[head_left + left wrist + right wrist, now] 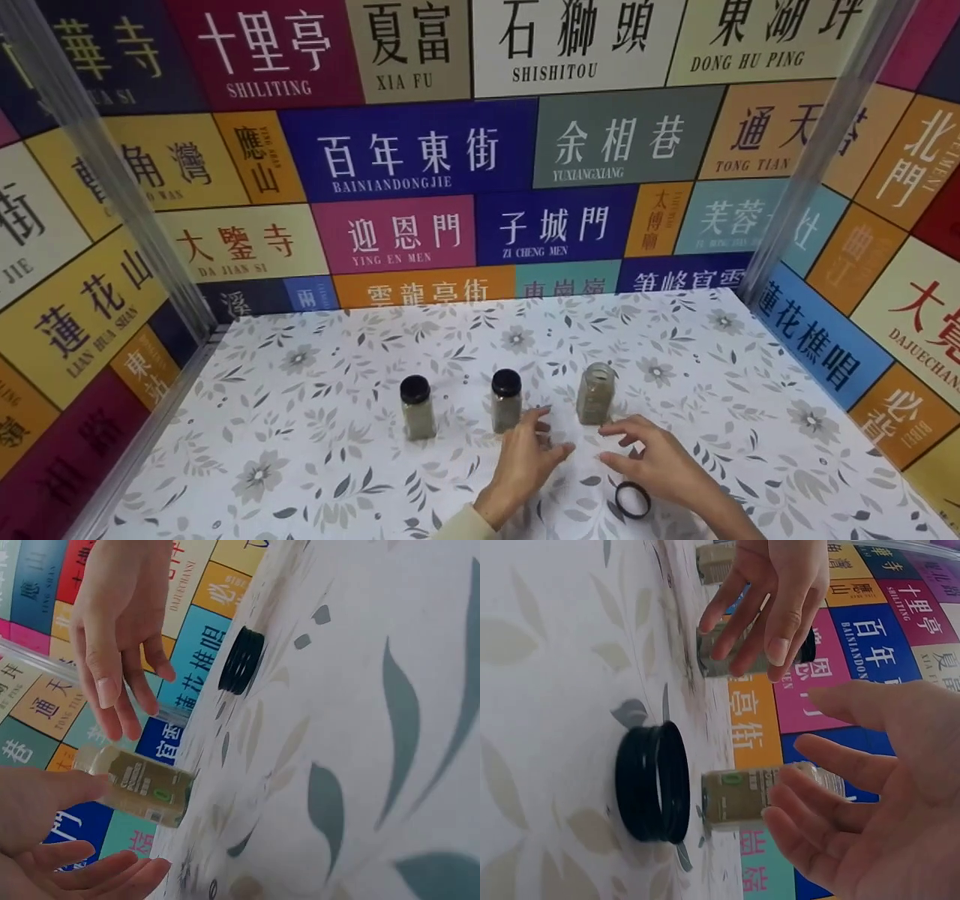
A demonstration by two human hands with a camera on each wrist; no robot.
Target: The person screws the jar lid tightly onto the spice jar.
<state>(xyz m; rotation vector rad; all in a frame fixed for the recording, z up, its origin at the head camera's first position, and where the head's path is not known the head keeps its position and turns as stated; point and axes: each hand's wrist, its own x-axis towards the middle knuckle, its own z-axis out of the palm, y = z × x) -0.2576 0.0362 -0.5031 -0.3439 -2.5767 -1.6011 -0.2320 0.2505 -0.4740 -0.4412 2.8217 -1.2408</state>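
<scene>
An uncapped glass spice jar (596,396) of brownish powder stands upright on the right; its label (142,781) faces the left wrist camera. Nearest to it is my right hand (656,459), fingers loosely bent and holding nothing. Its black ring-like lid (633,500) lies on the table just below that hand, and looms large in the right wrist view (652,784). My left hand (523,459) hovers in front of the middle spice jar (507,405), which wears a black cap. Its fingers are spread, relaxed, with nothing in them, overlapping that jar's lower edge in the head view.
A third black-capped spice jar (418,411) stands farther left, roughly in line with the others. Beneath everything lies a white tablecloth (360,330) with grey leaves and flowers. Colourful panels (409,154) with Chinese place names enclose the table at the back and sides.
</scene>
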